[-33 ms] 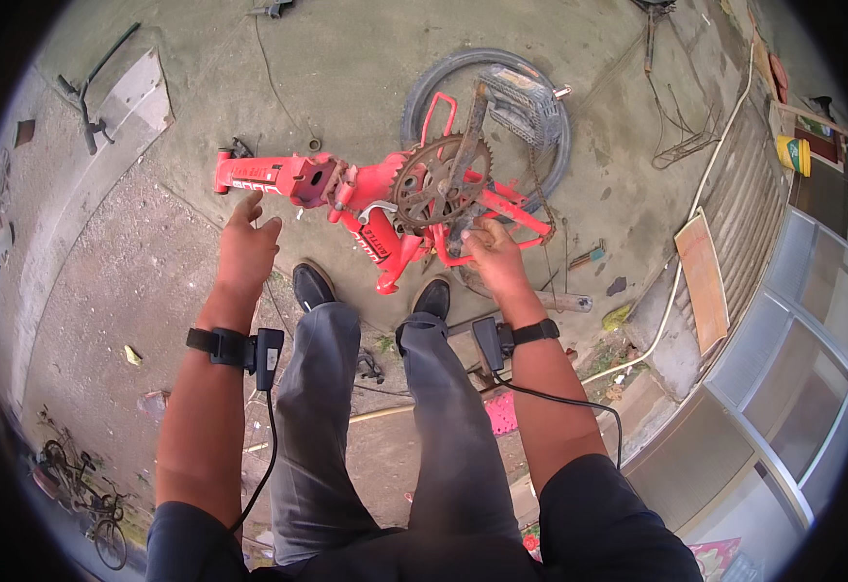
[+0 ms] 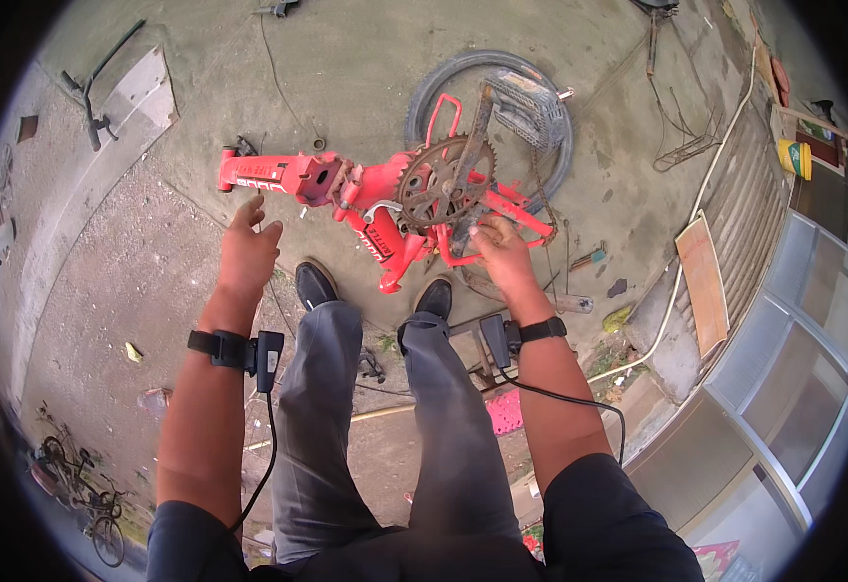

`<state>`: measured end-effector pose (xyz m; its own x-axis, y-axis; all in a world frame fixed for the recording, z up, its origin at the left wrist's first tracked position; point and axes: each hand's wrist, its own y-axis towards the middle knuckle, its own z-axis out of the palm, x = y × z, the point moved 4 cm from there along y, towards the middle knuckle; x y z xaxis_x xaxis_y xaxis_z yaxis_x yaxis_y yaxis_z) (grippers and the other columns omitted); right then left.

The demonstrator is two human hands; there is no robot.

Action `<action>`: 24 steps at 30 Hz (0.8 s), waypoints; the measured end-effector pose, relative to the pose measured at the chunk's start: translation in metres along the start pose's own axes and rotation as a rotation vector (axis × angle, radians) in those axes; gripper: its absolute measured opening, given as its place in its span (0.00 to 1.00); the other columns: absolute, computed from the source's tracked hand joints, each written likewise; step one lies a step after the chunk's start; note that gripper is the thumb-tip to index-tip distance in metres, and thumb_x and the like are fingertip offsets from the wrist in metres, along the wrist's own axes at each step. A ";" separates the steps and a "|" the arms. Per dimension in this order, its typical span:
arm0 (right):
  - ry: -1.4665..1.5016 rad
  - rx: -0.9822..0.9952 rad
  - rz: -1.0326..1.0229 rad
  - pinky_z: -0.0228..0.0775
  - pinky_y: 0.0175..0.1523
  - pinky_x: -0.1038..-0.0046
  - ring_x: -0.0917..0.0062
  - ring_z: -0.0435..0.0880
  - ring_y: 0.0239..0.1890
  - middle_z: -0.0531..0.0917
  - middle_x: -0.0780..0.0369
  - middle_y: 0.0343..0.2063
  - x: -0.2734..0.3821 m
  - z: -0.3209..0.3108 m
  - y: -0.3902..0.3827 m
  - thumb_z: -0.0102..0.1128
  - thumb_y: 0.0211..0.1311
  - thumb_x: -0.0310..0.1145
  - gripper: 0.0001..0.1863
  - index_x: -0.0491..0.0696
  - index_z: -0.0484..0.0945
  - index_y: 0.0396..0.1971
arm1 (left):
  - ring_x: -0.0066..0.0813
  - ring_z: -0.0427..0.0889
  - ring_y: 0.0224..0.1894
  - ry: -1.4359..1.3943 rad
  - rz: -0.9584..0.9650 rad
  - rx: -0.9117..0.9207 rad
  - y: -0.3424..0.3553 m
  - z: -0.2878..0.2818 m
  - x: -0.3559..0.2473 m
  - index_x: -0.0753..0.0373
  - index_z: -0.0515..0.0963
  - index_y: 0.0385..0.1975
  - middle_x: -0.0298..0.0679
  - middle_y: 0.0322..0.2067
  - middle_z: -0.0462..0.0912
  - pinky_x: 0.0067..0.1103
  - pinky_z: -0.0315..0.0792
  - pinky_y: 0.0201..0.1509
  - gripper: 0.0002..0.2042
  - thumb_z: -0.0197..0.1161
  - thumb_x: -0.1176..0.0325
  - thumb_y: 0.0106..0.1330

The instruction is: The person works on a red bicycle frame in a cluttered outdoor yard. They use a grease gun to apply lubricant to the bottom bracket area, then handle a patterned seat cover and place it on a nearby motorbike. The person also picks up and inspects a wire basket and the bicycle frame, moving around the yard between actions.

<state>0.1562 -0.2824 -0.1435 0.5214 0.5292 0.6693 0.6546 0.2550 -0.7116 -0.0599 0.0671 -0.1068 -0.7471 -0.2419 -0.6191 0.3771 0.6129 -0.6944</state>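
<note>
A red folding-bike frame (image 2: 382,186) lies on the ground in front of my shoes. Its rusty chainring (image 2: 445,182) and crank face up, with a black pedal (image 2: 526,112) at the crank's far end. Over the ground by the frame's left end, my left hand (image 2: 251,244) has its fingers apart and holds nothing. My right hand (image 2: 501,250) is over the frame's rear red tubes, just below the chainring. Its fingers look loosely bent and apart, with nothing visible in them; whether they touch the tubes is hard to tell.
Behind the chainring lies a wheel with a black tyre (image 2: 422,97). A handlebar (image 2: 89,92) rests at the far left. To the right are a screwdriver-like tool (image 2: 589,258), a pale hose (image 2: 678,276), a board (image 2: 703,286) and a yellow bucket (image 2: 794,158). Another bicycle (image 2: 104,514) stands lower left.
My right hand has shifted slightly to the right. The whole view has moved a little; the bike frame and my left hand otherwise look the same.
</note>
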 end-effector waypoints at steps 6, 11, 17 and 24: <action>-0.124 0.013 0.090 0.74 0.43 0.76 0.80 0.83 0.42 0.85 0.60 0.42 0.041 -0.011 -0.048 0.67 0.66 0.41 0.31 0.36 0.70 0.61 | 0.48 0.84 0.54 0.196 -0.038 -0.023 -0.057 -0.040 0.062 0.65 0.72 0.64 0.57 0.54 0.81 0.33 0.77 0.57 0.29 0.65 0.66 0.61; -0.334 0.162 0.143 0.75 0.46 0.77 0.78 0.84 0.44 0.83 0.58 0.50 0.023 -0.018 -0.112 0.65 0.68 0.42 0.29 0.41 0.69 0.62 | 0.45 0.85 0.51 0.227 -0.159 0.095 -0.141 -0.076 0.109 0.66 0.72 0.64 0.56 0.55 0.81 0.32 0.78 0.57 0.29 0.65 0.65 0.62; -0.563 0.251 0.103 0.75 0.49 0.76 0.80 0.82 0.43 0.85 0.60 0.41 0.021 -0.023 -0.209 0.66 0.66 0.39 0.26 0.38 0.75 0.57 | 0.48 0.85 0.52 0.278 -0.287 0.084 -0.255 -0.147 0.151 0.67 0.74 0.61 0.56 0.52 0.83 0.33 0.78 0.57 0.28 0.65 0.65 0.60; -0.666 0.381 0.067 0.76 0.56 0.69 0.66 0.86 0.51 0.86 0.49 0.47 0.043 -0.030 -0.259 0.67 0.63 0.47 0.29 0.38 0.78 0.54 | 0.41 0.87 0.44 0.041 -0.500 -0.108 -0.395 -0.205 0.195 0.68 0.73 0.62 0.54 0.49 0.84 0.31 0.82 0.44 0.28 0.68 0.66 0.60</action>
<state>0.0255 -0.3499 0.0759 0.0351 0.8981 0.4384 0.3367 0.4024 -0.8513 -0.4661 -0.0679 0.1217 -0.8435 -0.4966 -0.2048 -0.0888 0.5049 -0.8586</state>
